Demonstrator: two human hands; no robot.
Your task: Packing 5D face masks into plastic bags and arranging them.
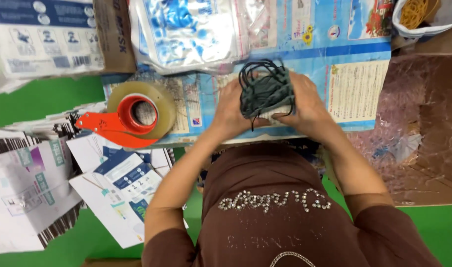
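Note:
Both my hands hold a stack of grey face masks (265, 94) with dark ear loops sticking out at the top. My left hand (232, 111) grips the stack's left side, thumb under it. My right hand (307, 106) wraps the right side, fingers curled over the top. The stack is held just above a blue and white printed sheet (354, 74) on the work surface.
A roll of clear tape in an orange dispenser (137, 116) lies left of my hands. Flat printed boxes and labels (117, 193) pile at the left. Clear plastic bags (186, 32) lie at the back, a cardboard box with film (423, 128) at right, rubber bands (414, 12) in a bag.

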